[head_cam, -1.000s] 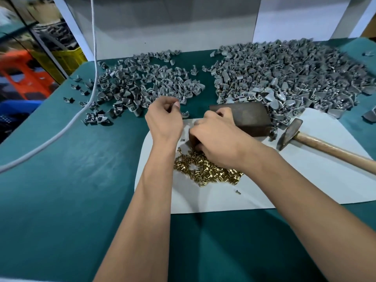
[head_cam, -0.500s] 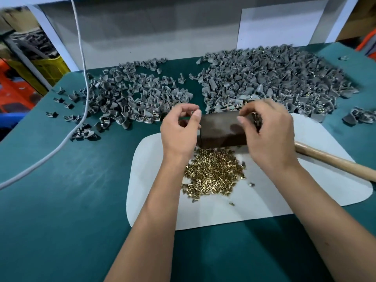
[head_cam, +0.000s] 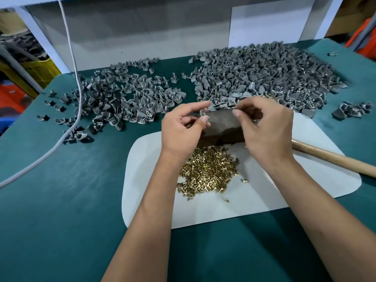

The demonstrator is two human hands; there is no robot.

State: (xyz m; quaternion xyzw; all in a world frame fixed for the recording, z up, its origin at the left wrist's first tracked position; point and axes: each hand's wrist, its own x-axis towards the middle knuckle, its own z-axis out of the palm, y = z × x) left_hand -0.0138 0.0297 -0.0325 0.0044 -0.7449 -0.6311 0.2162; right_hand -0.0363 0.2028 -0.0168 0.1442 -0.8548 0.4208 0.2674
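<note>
Pinching one grey clip (head_cam: 204, 113), left hand (head_cam: 183, 129)

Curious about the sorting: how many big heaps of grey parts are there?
2: the left heap at the back left, the right heap at the back right. A small cluster lies apart, far right.

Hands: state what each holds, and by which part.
The left hand pinches a small grey piece between thumb below and forefinger above. The right hand has thumb and forefinger close together; what they hold, if anything, cannot be told.
</note>
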